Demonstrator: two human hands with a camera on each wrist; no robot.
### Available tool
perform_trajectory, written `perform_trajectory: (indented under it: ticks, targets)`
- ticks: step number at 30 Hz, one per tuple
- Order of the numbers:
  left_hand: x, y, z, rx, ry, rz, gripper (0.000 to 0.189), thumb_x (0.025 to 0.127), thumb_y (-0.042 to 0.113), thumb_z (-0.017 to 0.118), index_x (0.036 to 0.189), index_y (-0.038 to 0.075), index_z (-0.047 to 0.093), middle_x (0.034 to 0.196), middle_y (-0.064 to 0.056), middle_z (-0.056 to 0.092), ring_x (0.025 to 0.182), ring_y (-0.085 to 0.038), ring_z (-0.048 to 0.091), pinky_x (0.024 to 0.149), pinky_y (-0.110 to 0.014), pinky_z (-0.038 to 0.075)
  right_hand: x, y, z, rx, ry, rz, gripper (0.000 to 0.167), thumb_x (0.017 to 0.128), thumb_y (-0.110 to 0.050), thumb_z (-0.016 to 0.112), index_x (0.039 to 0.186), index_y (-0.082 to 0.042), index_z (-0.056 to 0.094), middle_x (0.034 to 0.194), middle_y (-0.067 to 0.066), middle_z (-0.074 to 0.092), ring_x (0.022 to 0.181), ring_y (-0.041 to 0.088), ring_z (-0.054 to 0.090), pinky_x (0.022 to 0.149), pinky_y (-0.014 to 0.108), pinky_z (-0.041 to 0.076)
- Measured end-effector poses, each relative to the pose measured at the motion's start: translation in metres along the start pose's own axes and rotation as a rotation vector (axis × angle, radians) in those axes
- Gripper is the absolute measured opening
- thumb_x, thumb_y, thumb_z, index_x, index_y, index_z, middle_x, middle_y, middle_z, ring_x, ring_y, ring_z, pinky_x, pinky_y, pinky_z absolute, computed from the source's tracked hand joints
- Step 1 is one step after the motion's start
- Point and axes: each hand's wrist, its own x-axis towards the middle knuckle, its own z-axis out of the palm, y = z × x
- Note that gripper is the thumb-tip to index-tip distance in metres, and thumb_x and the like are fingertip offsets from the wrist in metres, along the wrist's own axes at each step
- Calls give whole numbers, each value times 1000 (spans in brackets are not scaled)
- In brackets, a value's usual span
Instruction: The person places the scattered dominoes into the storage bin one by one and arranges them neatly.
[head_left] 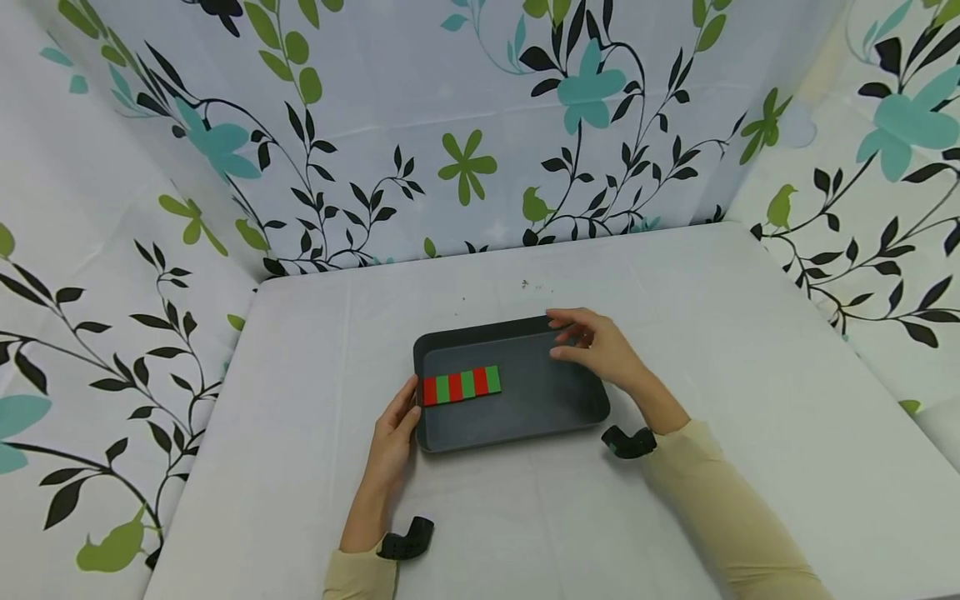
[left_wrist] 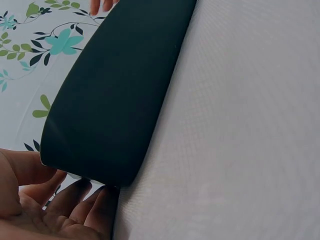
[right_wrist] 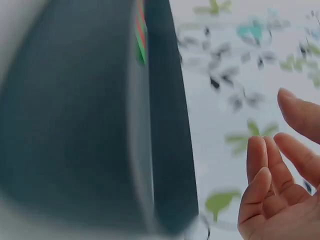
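A dark grey rectangular tray (head_left: 525, 408) lies on the white table. Inside it, against the left end, several red and green tiles (head_left: 461, 385) form a row in alternating colours. My left hand (head_left: 393, 437) holds the tray's left short side; in the left wrist view its thumb (left_wrist: 35, 167) and fingers (left_wrist: 75, 205) meet the tray's end wall. Above the tray's far right part is my right hand (head_left: 600, 346), fingers loosely bent and apart from the thumb. Nothing shows between those fingers in the right wrist view, where the hand (right_wrist: 282, 185) appears beside the tray wall.
The white tablecloth (head_left: 300, 400) spreads around the tray on all sides. Small dark specks (head_left: 525, 284) mark it behind the tray. Leaf-patterned curtains (head_left: 465, 125) stand at the back and both sides. A black wrist device (head_left: 407, 539) sits by each sleeve.
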Motion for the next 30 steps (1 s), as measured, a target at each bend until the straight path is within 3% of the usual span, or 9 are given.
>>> perform_trajectory:
  ticks: [6,11,16,23,30]
  targets:
    - [-1,2,1,-6,1,-7,52,104,5,39,155,10,29,162,-7,22,151,-21,16,121,-36,20,-9,28,-45,-37,48,166,58,90,-11,70,143,-5,48,131,24,56,106,30,59,77,25,48]
    - [-1,1,1,2,3,-7,52,104,5,40,155,10,29,163,-7,22,151,-21,16,120,-31,22,-15,52,-64,-109,-35,258,65,88,-10,72,146,-2,43,137,25,52,112,36,55,82,33,45]
    - [-2,0,1,7,8,-4,52,104,5,39,155,10,29,163,-7,22,151,-22,16,117,-22,25,-19,65,-68,-116,-113,324,72,82,-8,77,145,-2,43,138,24,49,110,34,53,81,30,46]
    - [-1,-2,0,-14,-5,0,52,104,4,39,155,9,28,163,-8,21,151,-22,15,112,-12,27,-21,73,-62,-123,-153,308,74,74,-3,81,140,2,47,134,25,50,106,32,51,82,30,45]
    - [-1,-1,0,-14,-5,2,52,105,5,39,155,10,28,163,-7,21,151,-21,15,110,-10,28,-21,72,-57,-191,-143,275,67,75,1,80,135,4,52,129,25,50,100,30,50,82,33,44]
